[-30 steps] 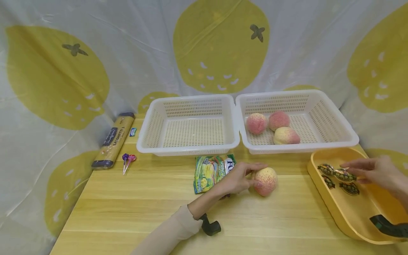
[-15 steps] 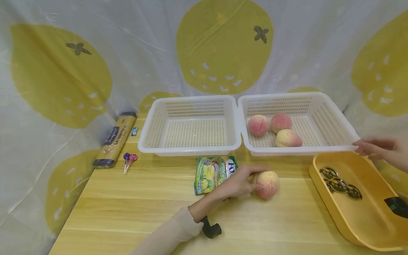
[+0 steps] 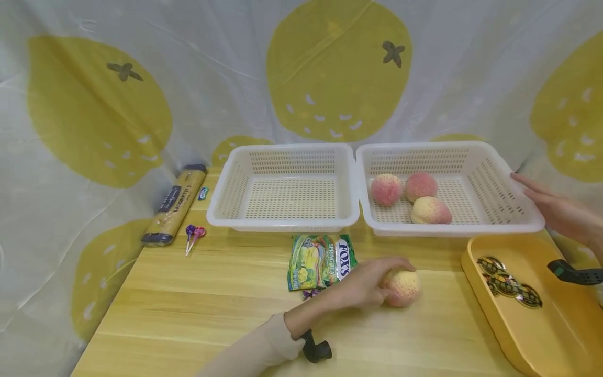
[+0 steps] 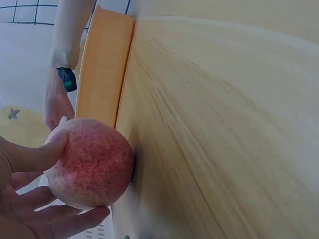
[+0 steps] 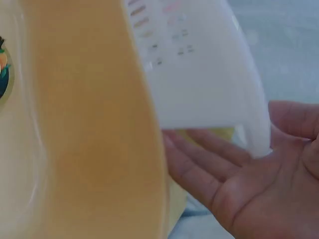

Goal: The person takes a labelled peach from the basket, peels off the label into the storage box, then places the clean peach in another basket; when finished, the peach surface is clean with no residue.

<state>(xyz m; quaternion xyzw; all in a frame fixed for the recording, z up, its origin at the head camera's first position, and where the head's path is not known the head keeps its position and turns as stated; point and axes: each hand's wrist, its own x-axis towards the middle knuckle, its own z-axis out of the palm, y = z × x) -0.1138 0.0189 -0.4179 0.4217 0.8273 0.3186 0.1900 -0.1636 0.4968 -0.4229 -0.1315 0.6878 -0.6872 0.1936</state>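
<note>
My left hand holds a pink-and-yellow peach low over the wooden table. In the left wrist view, thumb and fingers lie round the peach. My right hand is at the right end of the right white basket, which has three more peaches in it. The right wrist view shows the right hand with fingers extended below the basket's end and the thumb outside its rim. In front stands an orange tray with several dark-labelled round pieces.
Beside the right basket stands another white basket. A Fox's candy bag lies before it, with a small purple wrapper by the left wrist. To the left lie spaghetti, two lollipops and a small blue-green packet.
My right hand has left the round pieces in the tray and moved up and back to the basket's right end. The left hand stays on the peach, and the view has shifted slightly.
</note>
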